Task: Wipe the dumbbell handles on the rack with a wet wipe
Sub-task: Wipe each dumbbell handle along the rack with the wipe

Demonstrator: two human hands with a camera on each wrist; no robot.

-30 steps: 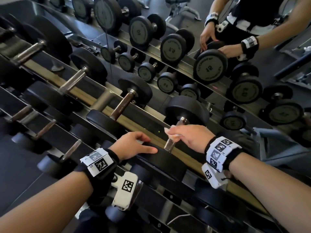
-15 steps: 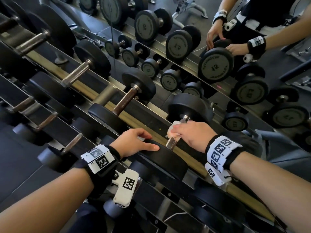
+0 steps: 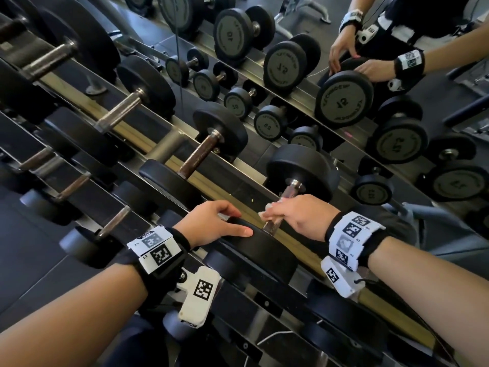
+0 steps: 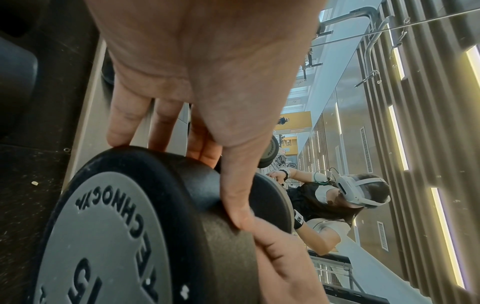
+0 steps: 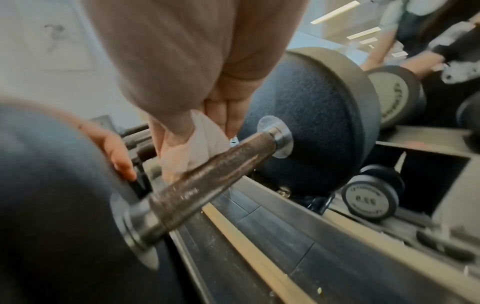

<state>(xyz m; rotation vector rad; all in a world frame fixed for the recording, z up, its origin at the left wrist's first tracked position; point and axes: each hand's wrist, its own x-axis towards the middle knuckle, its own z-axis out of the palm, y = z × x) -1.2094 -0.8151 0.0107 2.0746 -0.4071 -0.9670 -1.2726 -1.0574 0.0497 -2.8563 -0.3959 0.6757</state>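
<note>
A black dumbbell lies on the rack's top tier, with a rusty brown handle [image 3: 290, 191] [image 5: 215, 172]. My right hand [image 3: 288, 215] [image 5: 197, 123] pinches a white wet wipe [image 3: 266, 212] [image 5: 200, 142] against the middle of that handle. Most of the wipe is hidden under the fingers. My left hand [image 3: 222, 221] [image 4: 207, 86] holds the near head [image 3: 264, 252] [image 4: 116, 236], fingers curled over its inner edge and thumb along the rim. The far head [image 3: 301, 168] [image 5: 311, 123] sits just beyond my right hand.
More dumbbells line the top tier to the left; the nearest has a handle [image 3: 201, 152] of the same brown. Lower tiers [image 3: 74, 186] hold smaller dumbbells. A mirror behind the rack reflects the weights [image 3: 344, 99] and the person.
My right hand has slid the wipe slightly down the handle toward the near head. The left hand stays on the near head. The head view has shifted a little.
</note>
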